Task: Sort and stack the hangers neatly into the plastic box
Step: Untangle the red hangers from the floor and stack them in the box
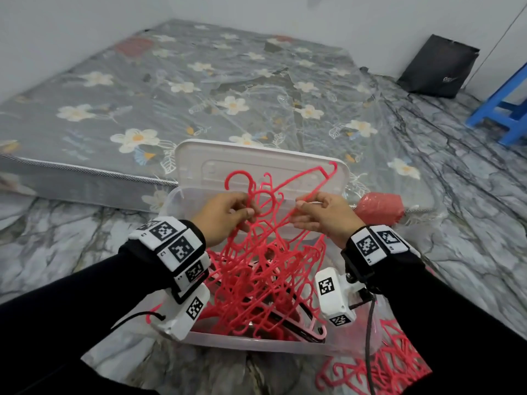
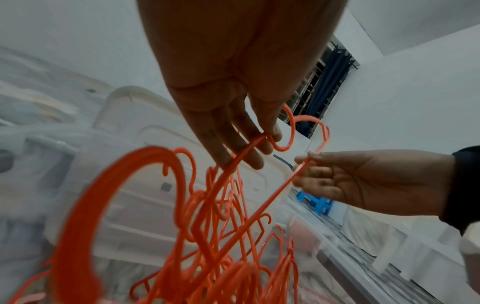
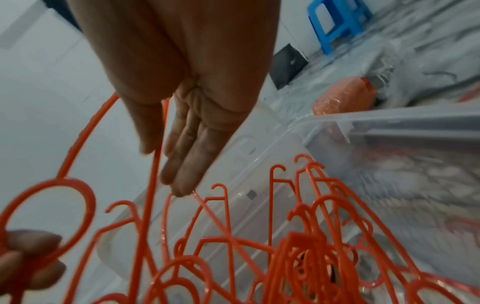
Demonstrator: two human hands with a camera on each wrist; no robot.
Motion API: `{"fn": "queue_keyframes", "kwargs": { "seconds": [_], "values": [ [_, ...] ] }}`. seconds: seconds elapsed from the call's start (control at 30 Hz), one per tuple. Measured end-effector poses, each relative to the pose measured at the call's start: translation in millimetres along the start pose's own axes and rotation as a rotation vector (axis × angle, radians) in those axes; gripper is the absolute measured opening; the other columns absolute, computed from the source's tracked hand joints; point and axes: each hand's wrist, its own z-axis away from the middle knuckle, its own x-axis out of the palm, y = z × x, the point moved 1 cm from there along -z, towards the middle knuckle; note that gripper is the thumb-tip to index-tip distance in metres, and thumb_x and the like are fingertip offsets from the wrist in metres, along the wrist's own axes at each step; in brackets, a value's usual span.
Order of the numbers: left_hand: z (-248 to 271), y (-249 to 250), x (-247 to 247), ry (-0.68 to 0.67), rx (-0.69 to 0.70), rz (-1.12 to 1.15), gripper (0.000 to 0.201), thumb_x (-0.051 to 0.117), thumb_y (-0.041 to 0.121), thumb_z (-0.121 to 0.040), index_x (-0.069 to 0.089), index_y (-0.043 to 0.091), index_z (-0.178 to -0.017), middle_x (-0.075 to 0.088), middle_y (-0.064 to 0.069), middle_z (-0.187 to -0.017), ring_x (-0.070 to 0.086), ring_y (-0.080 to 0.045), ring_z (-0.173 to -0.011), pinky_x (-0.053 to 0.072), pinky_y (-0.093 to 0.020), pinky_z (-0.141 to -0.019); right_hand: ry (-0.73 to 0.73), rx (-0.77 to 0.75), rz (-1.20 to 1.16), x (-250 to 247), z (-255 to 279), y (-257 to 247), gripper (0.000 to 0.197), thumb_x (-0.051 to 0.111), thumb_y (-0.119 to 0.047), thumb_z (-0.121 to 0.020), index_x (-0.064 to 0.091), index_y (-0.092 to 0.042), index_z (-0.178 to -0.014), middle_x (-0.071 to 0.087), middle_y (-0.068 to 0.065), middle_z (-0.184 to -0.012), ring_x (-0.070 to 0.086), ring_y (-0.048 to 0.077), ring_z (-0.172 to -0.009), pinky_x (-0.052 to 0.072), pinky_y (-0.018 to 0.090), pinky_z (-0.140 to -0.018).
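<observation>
Here, in the head view, both hands meet at mid-frame above a clear plastic box [image 1: 256,342] standing on the marbled floor [image 1: 57,238], its lid [image 1: 328,166] propped upright behind it. A tangled bunch of red hangers [image 1: 265,275] rises out of the box toward the hands. The left hand [image 1: 225,216] curls its fingers round hook ends of the bunch; the right hand [image 1: 325,218] pinches the thin bar of one hanger [image 1: 313,181] that slants toward the upper right, its end standing against the lid. More red hangers [image 1: 385,363] lie on the floor at lower right. A flowered mattress [image 1: 171,81] fills the upper frame, with a blue stool [image 1: 507,109] at the right edge, a black bag [image 1: 439,67] by the wall and a red wrapped bundle [image 1: 379,208] just right of the lid.

The left wrist view looks along the left hand [image 2: 228,92] from beneath: its fingertips [image 2: 255,162] hook over a hanger bar and a hook loop, while the right hand [image 2: 363,179] enters from the right, thumb and forefinger pinching a bar. A barred window [image 2: 324,82] shows at upper right, unseen from the head.

The right wrist view shows the right hand [image 3: 182,92] with thumb pressed to a bar and the other fingers nearly straight, side by side. Curled fingers of the left hand [image 3: 28,267] sit at lower left beside a round hook loop. The box wall [image 3: 389,127] crosses right of centre.
</observation>
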Motion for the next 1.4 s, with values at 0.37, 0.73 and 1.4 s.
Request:
{"fn": "queue_keyframes", "kwargs": {
  "seconds": [0.37, 0.73, 1.4],
  "values": [
    [1.0, 15.6, -10.4, 0.101, 0.123, 0.14, 0.012, 0.046, -0.003, -0.095, 0.055, 0.001, -0.102, 0.062, -0.014, -0.087, 0.063, -0.004, -0.062, 0.047, -0.012, -0.055, -0.074, -0.446, 1.058, 29.3, -3.9, 16.4, 0.036, 0.066, -0.007, -0.08, 0.063, -0.014, -0.115, 0.057, 0.007, -0.115, 0.058, 0.02, -0.1, 0.046, 0.029, -0.088],
    [0.8, 15.2, -6.1, -0.135, 0.198, 0.075, 0.011, 0.045, -0.002, -0.096, 0.054, 0.006, -0.096, 0.061, -0.003, -0.081, 0.061, -0.002, -0.07, 0.049, -0.015, -0.073, -0.356, -0.791, 1.35, 54.5, -2.8, 48.4, 0.042, 0.056, -0.017, -0.089, 0.052, -0.008, -0.13, 0.035, 0.012, -0.149, 0.028, 0.027, -0.14, 0.024, 0.04, -0.112],
    [-7.0, 4.4, -6.7, 0.062, -0.103, 0.089, 0.014, 0.033, -0.002, -0.1, 0.045, 0.004, -0.099, 0.056, -0.007, -0.08, 0.057, -0.014, -0.069, 0.044, -0.006, -0.049, -0.083, -0.357, 1.037, 14.6, -10.2, 21.9, 0.015, 0.063, -0.025, -0.088, 0.068, -0.011, -0.093, 0.068, 0.006, -0.09, 0.058, 0.019, -0.082, 0.042, 0.03, -0.073]
  ]
}}
